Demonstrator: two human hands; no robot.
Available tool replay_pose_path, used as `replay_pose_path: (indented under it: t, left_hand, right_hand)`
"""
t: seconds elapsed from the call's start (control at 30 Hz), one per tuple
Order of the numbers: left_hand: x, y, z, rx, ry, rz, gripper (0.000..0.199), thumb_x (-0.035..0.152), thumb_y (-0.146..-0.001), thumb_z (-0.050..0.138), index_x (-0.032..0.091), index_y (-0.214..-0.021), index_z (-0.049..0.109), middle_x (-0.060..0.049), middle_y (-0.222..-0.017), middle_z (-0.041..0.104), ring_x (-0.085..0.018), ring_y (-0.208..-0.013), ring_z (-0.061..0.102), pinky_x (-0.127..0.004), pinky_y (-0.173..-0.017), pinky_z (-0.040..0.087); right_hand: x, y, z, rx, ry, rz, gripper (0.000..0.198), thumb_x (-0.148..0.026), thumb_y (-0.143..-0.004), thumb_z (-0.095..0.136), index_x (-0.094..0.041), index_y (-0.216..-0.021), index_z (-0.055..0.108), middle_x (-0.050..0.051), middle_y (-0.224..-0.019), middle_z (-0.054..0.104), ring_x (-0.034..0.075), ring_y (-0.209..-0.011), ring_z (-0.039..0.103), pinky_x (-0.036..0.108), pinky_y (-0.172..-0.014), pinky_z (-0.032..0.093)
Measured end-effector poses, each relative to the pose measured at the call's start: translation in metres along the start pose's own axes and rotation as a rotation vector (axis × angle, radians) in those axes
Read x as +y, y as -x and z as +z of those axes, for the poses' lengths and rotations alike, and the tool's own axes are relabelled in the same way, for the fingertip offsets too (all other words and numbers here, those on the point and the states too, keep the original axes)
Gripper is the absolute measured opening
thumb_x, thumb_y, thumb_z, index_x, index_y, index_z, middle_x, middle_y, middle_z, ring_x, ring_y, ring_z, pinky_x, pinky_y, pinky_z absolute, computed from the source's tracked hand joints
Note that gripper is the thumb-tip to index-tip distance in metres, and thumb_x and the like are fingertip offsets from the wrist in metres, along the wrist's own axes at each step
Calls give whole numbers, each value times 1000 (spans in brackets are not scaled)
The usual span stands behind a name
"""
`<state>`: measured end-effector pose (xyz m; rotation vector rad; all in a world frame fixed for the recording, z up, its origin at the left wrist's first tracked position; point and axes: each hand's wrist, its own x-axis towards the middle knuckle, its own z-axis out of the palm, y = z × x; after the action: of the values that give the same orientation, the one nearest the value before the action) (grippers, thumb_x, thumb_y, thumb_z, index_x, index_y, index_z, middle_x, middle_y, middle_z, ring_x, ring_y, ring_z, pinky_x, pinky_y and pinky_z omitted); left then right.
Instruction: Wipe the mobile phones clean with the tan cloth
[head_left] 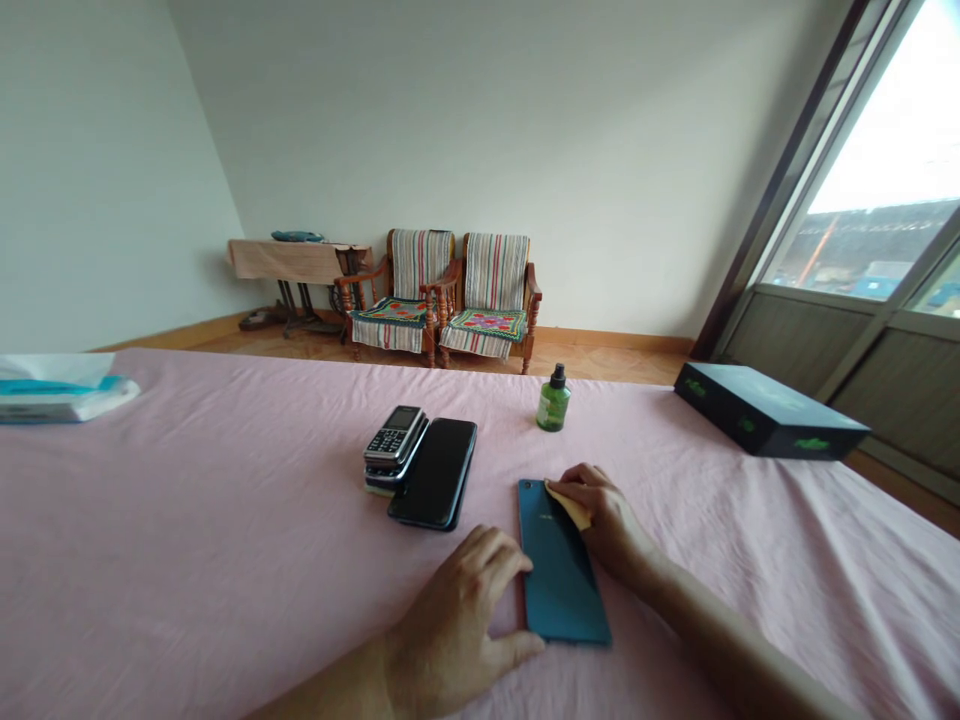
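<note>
Evidently, my left hand (466,612), fingers and thumb parted, steadies the blue phone (559,585); at its upper right, my right hand (606,515) pinches a cloth (576,513), best kept flat.

The lower edge of the view cuts off both forearms (345,680), behind the left hand (466,610) and the right hand (611,518). We see only part of the yellow cloth (574,508); the right hand covers the rest. They hide part of the right edge of the blue phone (562,590), and we find its lettering too small to read. The keypad phone (395,436) covers most of the items stacked below it. We cannot read the label on the green bottle (553,405) or the blurred markings on the black box (769,400). The view crops the tissue pack (60,398) at left and the window (862,240) at right.
</note>
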<state>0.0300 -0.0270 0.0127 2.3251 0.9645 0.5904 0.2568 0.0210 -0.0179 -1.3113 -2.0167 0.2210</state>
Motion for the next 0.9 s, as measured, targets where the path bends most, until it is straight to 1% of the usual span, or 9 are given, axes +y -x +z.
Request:
replay_pose_path:
  t: [0.1, 0.17, 0.27, 0.33, 0.4, 0.5, 0.6, 0.77, 0.9]
  left_hand:
    - [1, 0, 0, -3, -2, -4, 49, 18, -64, 83, 19, -108, 60, -5, -108, 59, -24, -104, 51, -39, -93, 44]
    - [1, 0, -1, -5, 1, 1, 49, 17, -64, 83, 19, -108, 60, -5, -108, 59, -24, -104, 51, -39, -93, 44]
    - [1, -1, -1, -9, 4, 12, 49, 15, -64, 83, 19, -107, 60, -4, -107, 59, -24, -103, 51, -38, -93, 43]
    - [1, 0, -1, -8, 8, 16, 49, 14, -64, 83, 19, -106, 60, -4, -107, 59, -23, -103, 51, -37, -93, 43]
    - [1, 0, -1, -7, 10, 19, 48, 14, -64, 83, 19, -106, 60, -4, -107, 59, -23, -102, 51, -37, -92, 43]
    - [1, 0, -1, -17, 0, 17, 47, 14, -65, 83, 18, -106, 60, -4, -107, 59, -23, -103, 51, -37, -92, 43]
    - [2, 0, -1, -21, -5, 4, 47, 17, -65, 83, 18, -107, 60, -4, -108, 59, -23, -103, 51, -37, -92, 43]
    - [2, -2, -5, -49, 2, -19, 50, 18, -63, 84, 19, -108, 62, -5, -109, 59, -24, -104, 51, -37, -95, 43]
    - [1, -3, -7, -89, -3, -39, 54, 17, -62, 85, 17, -111, 62, -6, -111, 60, -24, -106, 51, -37, -97, 43]
  right_hand:
    - [-13, 20, -4, -16, -41, 17, 33, -6, -79, 56, -22, -104, 72, 8, -95, 61, 22, -89, 57, 34, -76, 49]
    - [-24, 39, -7, -41, -56, 27, 30, -10, -80, 58, -22, -105, 71, 9, -95, 60, 22, -89, 57, 33, -75, 50]
    - [-40, 66, -11, -75, -87, 16, 37, -11, -85, 51, -28, -114, 67, 7, -96, 60, 21, -88, 58, 32, -73, 51]
    - [-47, 79, -13, -116, -129, -17, 40, -13, -82, 55, -29, -118, 64, 7, -95, 59, 22, -87, 58, 31, -72, 52]
    - [-51, 83, -15, -154, -157, -35, 42, -15, -78, 59, -28, -118, 64, 7, -95, 59, 22, -86, 59, 31, -72, 52]
    - [-51, 74, -15, -170, -138, 0, 40, -10, -81, 55, -29, -114, 67, 7, -94, 60, 21, -86, 58, 30, -72, 51]
    - [-44, 51, -11, -138, -106, 15, 40, -5, -83, 52, -28, -111, 68, 7, -97, 61, 21, -89, 57, 32, -75, 50]
    - [-22, 8, 4, -65, -84, -45, 47, 3, -75, 51, -24, -109, 70, 7, -96, 62, 21, -89, 55, 33, -77, 48]
    - [-9, -13, 15, -39, -76, -83, 45, 1, -74, 53, -23, -107, 71, 7, -93, 61, 21, -88, 55, 33, -76, 48]
